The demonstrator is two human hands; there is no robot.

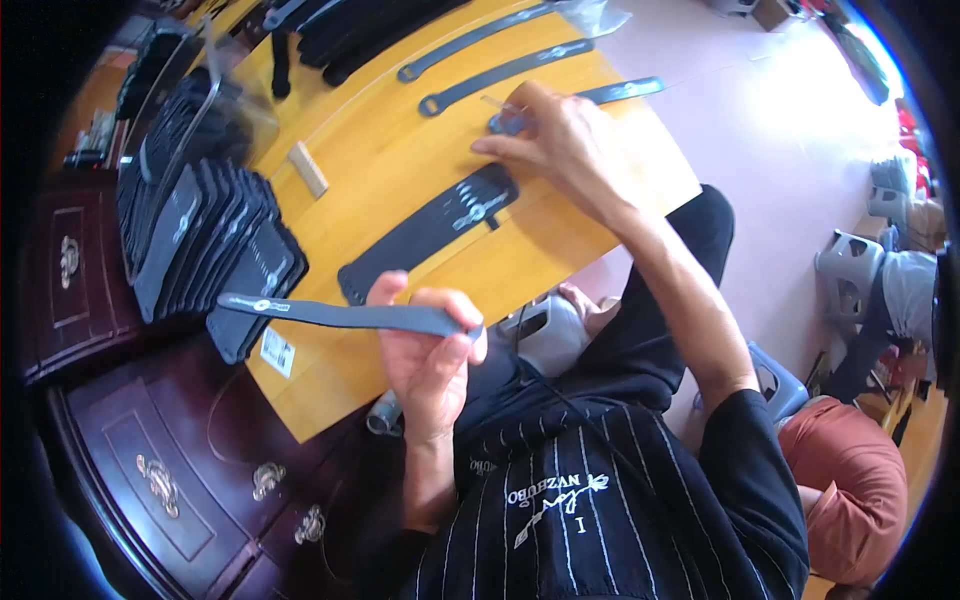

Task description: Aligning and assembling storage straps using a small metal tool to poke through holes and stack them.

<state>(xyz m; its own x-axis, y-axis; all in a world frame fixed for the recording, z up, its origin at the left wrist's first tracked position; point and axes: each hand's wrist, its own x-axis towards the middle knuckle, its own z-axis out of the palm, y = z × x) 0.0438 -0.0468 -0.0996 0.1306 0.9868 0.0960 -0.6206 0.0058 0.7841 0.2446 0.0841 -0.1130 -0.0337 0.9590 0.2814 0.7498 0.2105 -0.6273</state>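
My left hand [430, 360] pinches one end of a long dark grey strap [340, 315] with a white print near its free end, which reaches out to the left. Over the table, my right hand [565, 140] has thumb and fingers closed around the blue-grey end of another strap [625, 90]; the hand hides its middle. A small thin clear piece [493, 102] shows beside those fingertips. Between my hands lies a flat black panel [430, 230] with white marks and a small side tab. Two more grey straps [510, 75] with looped ends lie at the far side.
Black printed panels [200, 240] stand stacked at the table's left edge. A wooden block [308, 170] lies on the yellow table [620, 170]. Dark wooden drawers [160, 470] stand at left. Stools [850, 265] and a seated person [845, 480] are at right.
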